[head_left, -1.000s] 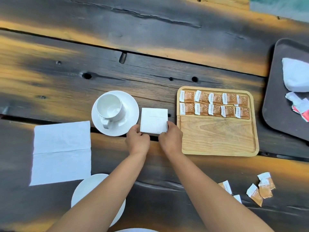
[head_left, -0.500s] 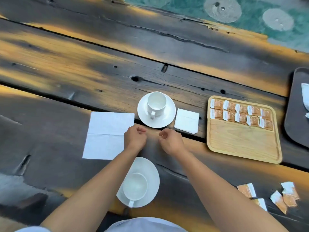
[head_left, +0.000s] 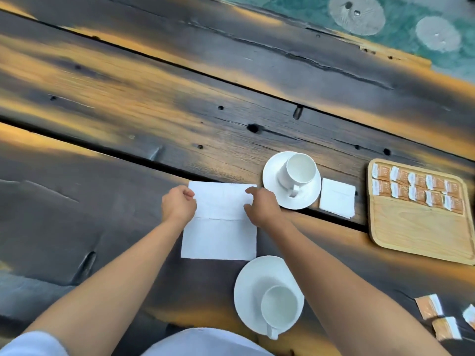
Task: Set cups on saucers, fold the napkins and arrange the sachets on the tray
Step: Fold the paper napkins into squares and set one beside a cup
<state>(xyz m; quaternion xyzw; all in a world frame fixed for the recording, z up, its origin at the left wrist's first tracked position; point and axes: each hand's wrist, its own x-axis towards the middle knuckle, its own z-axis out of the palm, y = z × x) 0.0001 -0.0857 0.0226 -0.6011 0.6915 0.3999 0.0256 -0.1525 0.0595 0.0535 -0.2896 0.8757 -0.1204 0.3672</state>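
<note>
A large white napkin (head_left: 221, 232) lies flat on the dark wooden table, creased across its middle. My left hand (head_left: 178, 204) pinches its far left edge, and my right hand (head_left: 262, 206) rests its fingertips on the far right edge. A white cup (head_left: 299, 169) stands on its saucer (head_left: 272, 170) just right of the napkin, with a small folded napkin (head_left: 338, 201) beside it. Further right, the wooden tray (head_left: 421, 235) holds two rows of orange sachets (head_left: 416, 190). A second cup (head_left: 280, 308) stands on a saucer (head_left: 252, 283) near me.
Several loose orange sachets (head_left: 431, 308) lie on the table at the lower right. The table's far edge runs along the top right, with green ground and round stones (head_left: 357, 14) beyond. My white clothing (head_left: 205, 343) shows at the bottom.
Both hands left the small folded napkin beside the far cup and moved left onto the far edge of the large napkin. The head view shifted left and back.
</note>
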